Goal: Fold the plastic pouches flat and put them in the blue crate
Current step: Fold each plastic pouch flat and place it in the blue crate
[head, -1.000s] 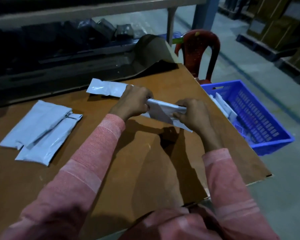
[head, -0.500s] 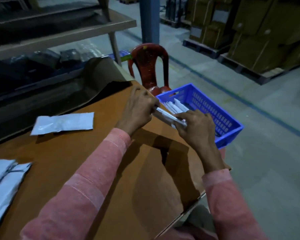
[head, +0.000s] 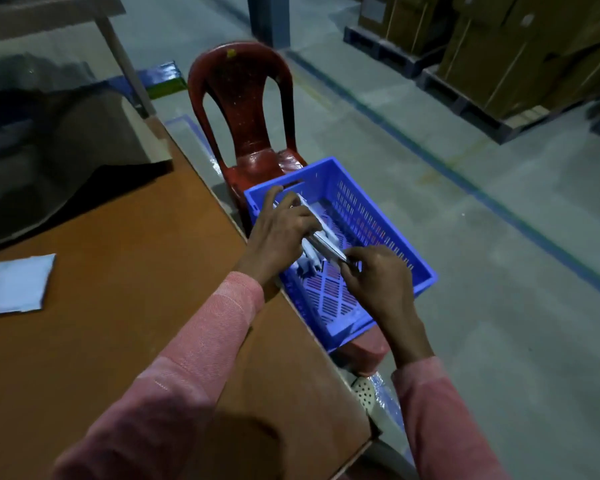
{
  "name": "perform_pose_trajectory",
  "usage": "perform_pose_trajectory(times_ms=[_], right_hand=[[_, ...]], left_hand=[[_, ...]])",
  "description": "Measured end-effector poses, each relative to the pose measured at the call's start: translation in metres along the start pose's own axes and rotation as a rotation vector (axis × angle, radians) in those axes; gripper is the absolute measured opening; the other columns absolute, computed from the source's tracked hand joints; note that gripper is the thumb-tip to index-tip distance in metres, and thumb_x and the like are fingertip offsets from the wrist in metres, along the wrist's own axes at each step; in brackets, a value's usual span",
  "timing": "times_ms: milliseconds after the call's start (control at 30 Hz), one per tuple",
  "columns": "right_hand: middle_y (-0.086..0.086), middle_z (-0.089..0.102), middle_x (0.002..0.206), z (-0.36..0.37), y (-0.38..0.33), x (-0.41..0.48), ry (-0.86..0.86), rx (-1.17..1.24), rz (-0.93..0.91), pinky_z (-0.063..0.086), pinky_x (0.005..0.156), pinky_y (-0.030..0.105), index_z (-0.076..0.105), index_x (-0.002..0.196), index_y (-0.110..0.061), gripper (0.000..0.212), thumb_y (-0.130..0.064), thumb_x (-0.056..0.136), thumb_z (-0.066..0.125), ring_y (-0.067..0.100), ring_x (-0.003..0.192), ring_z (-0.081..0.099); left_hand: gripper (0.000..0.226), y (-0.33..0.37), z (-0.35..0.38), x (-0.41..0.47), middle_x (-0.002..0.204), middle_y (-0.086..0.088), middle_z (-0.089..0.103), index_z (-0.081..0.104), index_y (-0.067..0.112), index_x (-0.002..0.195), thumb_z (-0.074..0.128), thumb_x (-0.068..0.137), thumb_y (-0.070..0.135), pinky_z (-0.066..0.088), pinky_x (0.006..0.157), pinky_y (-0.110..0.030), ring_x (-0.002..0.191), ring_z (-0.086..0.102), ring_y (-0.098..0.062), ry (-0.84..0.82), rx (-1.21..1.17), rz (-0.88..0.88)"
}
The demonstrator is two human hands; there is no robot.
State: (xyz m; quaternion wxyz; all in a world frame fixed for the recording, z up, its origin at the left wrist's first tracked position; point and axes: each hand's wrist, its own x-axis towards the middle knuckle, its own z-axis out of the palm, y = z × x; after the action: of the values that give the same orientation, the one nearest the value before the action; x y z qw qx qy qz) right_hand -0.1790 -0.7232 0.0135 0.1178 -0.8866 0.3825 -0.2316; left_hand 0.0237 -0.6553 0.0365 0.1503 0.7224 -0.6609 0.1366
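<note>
The folded pouch (head: pixel 321 237) is now over the inside of the blue crate (head: pixel 364 206), held at its two ends, while a moment ago it was still above the table edge. The left hand (head: pixel 279 233) pinches its far end and the right hand (head: pixel 376 275) pinches its near end, both closed on it. Under it other folded pouches (head: pixel 309 263) already lie in the crate. I judge only the release remains for this one. One flat pouch (head: pixel 13 284) waits on the brown table (head: pixel 136 271), left of the red chair (head: pixel 245 109)
</note>
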Motion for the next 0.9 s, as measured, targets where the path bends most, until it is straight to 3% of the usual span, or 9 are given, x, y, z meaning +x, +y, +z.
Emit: perform_pose_trajectory(times_ms=[100, 200, 300, 400, 467, 633, 767, 900], right_hand=[[0.005, 0.066, 0.071, 0.025, 0.038, 0.037, -0.054, 0.026, 0.047, 0.046, 0.054, 0.034, 0.071, 0.081, -0.017, 0.010, -0.027, 0.083, 0.074, 0.033, 0.073, 0.064], [0.010, 0.065, 0.067, 0.051, 0.073, 0.073, -0.100, 0.037, 0.122, 0.045, 0.052, 0.035, 0.065, 0.072, -0.011, 0.017, -0.023, 0.082, 0.072, 0.036, 0.068, 0.064], [0.014, 0.065, 0.064, 0.075, 0.098, 0.106, -0.162, 0.054, 0.183, 0.044, 0.052, 0.037, 0.060, 0.068, -0.008, 0.024, -0.024, 0.083, 0.069, 0.040, 0.066, 0.063], [0.018, 0.066, 0.067, 0.103, 0.112, 0.136, -0.242, 0.087, 0.225, 0.046, 0.055, 0.039, 0.061, 0.068, -0.007, 0.019, -0.019, 0.081, 0.068, 0.043, 0.068, 0.064], [0.022, 0.066, 0.071, 0.124, 0.117, 0.155, -0.306, 0.077, 0.240, 0.047, 0.057, 0.041, 0.063, 0.070, -0.005, 0.014, -0.015, 0.079, 0.067, 0.045, 0.072, 0.064], [0.030, 0.067, 0.080, 0.180, 0.122, 0.191, -0.426, 0.068, 0.251, 0.051, 0.064, 0.047, 0.068, 0.079, 0.002, 0.013, -0.009, 0.079, 0.061, 0.048, 0.081, 0.066], [0.031, 0.069, 0.088, 0.216, 0.126, 0.213, -0.504, 0.035, 0.253, 0.052, 0.072, 0.049, 0.071, 0.088, 0.004, 0.017, -0.006, 0.081, 0.058, 0.048, 0.086, 0.066], [0.029, 0.070, 0.091, 0.248, 0.127, 0.231, -0.547, 0.014, 0.242, 0.054, 0.073, 0.046, 0.071, 0.090, 0.002, 0.019, -0.009, 0.081, 0.058, 0.046, 0.088, 0.068]], left_hand=[[0.051, 0.002, 0.043, 0.028, 0.128, -0.005, 0.067, 0.071, 0.020, 0.122, 0.086, 0.073, 0.017, 0.037, 0.107, -0.052, 0.118, 0.057, -0.032, 0.073, -0.010, -0.204], [0.050, 0.019, 0.090, 0.040, 0.125, -0.008, 0.064, 0.065, 0.015, 0.129, 0.081, 0.082, 0.025, 0.045, 0.099, -0.047, 0.115, 0.056, -0.033, 0.138, -0.223, -0.588], [0.029, 0.044, 0.141, 0.053, 0.112, -0.009, 0.068, 0.068, 0.015, 0.119, 0.073, 0.092, 0.023, 0.048, 0.090, -0.037, 0.106, 0.062, -0.028, 0.086, -0.621, -1.081], [0.012, 0.058, 0.181, 0.076, 0.095, -0.008, 0.071, 0.070, 0.015, 0.100, 0.066, 0.098, 0.026, 0.055, 0.078, -0.040, 0.089, 0.065, -0.028, 0.028, -1.259, -1.634], [0.021, 0.064, 0.208, 0.087, 0.094, -0.010, 0.067, 0.062, 0.015, 0.092, 0.056, 0.104, 0.030, 0.056, 0.080, -0.041, 0.084, 0.063, -0.028, 0.063, -1.659, -1.860], [0.035, 0.071, 0.261, 0.093, 0.083, -0.017, 0.059, 0.055, 0.007, 0.096, 0.045, 0.106, 0.039, 0.055, 0.058, -0.035, 0.071, 0.057, -0.029, 0.411, -2.095, -2.155], [0.016, 0.055, 0.282, 0.096, 0.076, -0.013, 0.064, 0.061, 0.009, 0.090, 0.055, 0.096, 0.023, 0.051, 0.054, -0.027, 0.066, 0.060, -0.027, 0.392, -2.015, -2.203], [0.012, 0.038, 0.281, 0.104, 0.080, -0.011, 0.062, 0.062, 0.006, 0.093, 0.050, 0.095, 0.009, 0.049, 0.061, -0.034, 0.068, 0.057, -0.027, 0.441, -1.998, -2.215]])
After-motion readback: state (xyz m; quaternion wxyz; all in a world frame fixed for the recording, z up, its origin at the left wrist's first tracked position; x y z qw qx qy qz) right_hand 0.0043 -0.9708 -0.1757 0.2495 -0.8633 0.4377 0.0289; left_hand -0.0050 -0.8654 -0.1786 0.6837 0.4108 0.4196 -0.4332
